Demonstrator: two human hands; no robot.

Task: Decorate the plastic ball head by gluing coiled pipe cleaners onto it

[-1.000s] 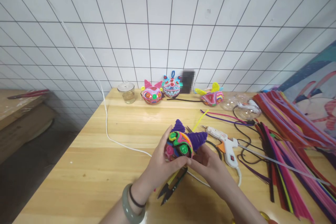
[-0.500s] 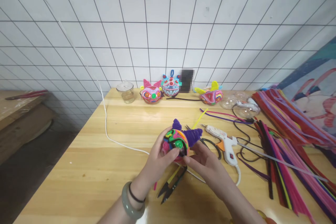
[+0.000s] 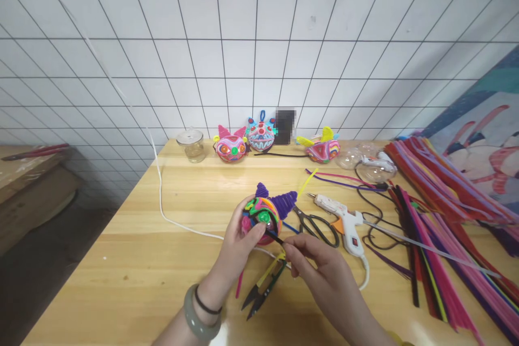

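Note:
My left hand (image 3: 239, 238) is closed round a colourful ball-shaped ornament (image 3: 264, 206) with purple pointed ears and a green eye. Its thumb presses on the ornament's front. A black pipe cleaner (image 3: 276, 237) runs from the ornament to my right hand (image 3: 316, 262), whose thumb and finger pinch its free end. Below the ornament lie yellow-and-black thread snips (image 3: 265, 281) on the table. Black-handled scissors (image 3: 316, 227) lie just beyond my right hand, partly hidden by the ornament.
A white hot glue gun (image 3: 340, 221) rests at the right, near bundles of coloured pipe cleaners (image 3: 454, 265). Finished ornaments (image 3: 231, 146), a lidded glass cup (image 3: 191, 146) and clear plastic balls (image 3: 375, 167) stand along the back. A white cord (image 3: 178, 223) crosses the table (image 3: 133, 259).
My right hand has moved away from the ornament, toward me, drawing the black pipe cleaner out straight. The ornament, in my left hand, has shifted slightly left.

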